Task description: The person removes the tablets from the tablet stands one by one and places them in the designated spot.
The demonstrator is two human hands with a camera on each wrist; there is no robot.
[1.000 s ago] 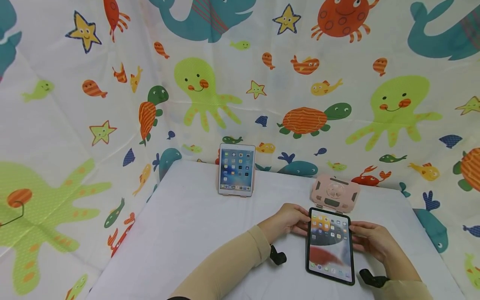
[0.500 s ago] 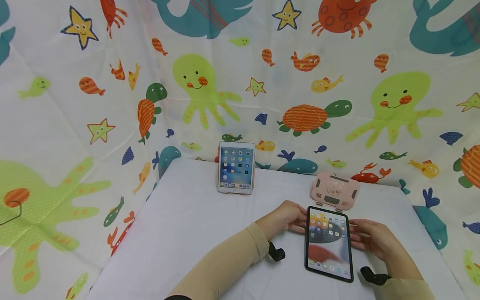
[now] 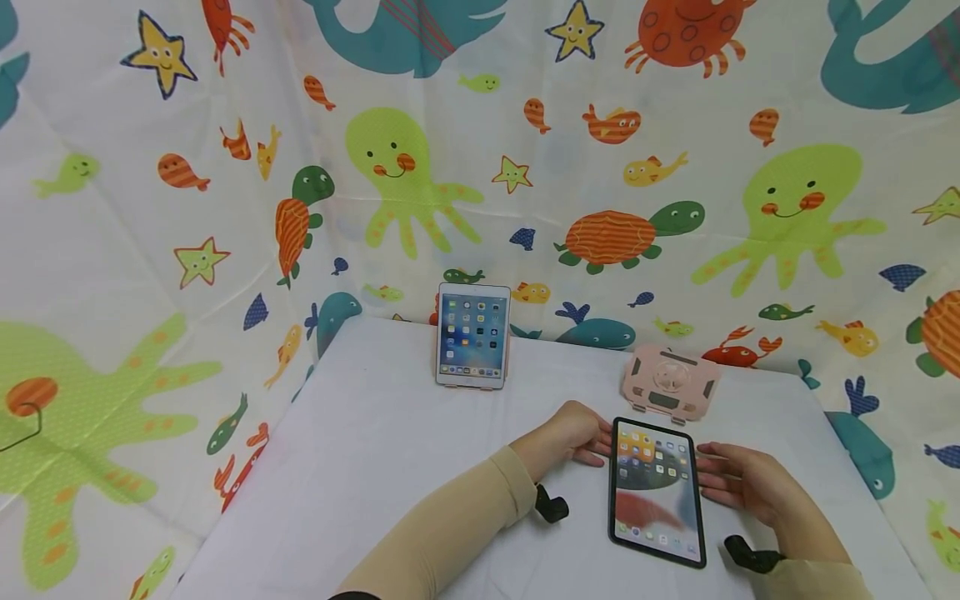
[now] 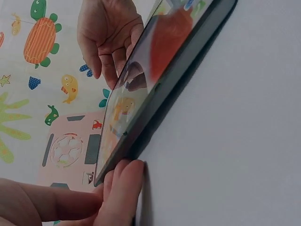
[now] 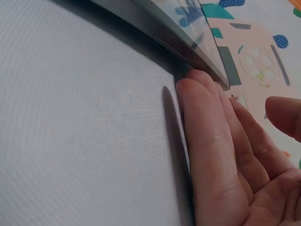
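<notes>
A black-edged tablet (image 3: 656,492) with its screen lit lies face up on the white table, at the right of the head view. Along its upper left edge is my left hand (image 3: 573,429), fingertips right at the rim and loosely bent. My right hand (image 3: 750,483) is opposite, fingers extended toward the right edge. The right wrist view has those fingertips (image 5: 188,87) low beside the tablet's corner, the thumb held apart. Just beyond the tablet's top end, a pink case (image 3: 670,383) with a round patterned centre and dark pads leans back.
A smaller white-framed tablet (image 3: 472,337), lit as well, stands propped on a pink support at the back of the table (image 3: 375,442). Behind hangs a white curtain (image 3: 450,192) printed with sea animals. Each wrist carries a small black camera (image 3: 551,503).
The tablet has shifted slightly left and come away from the pink case's lower edge. Both hands have loosened from its sides, the right fingers spreading and straightening.
</notes>
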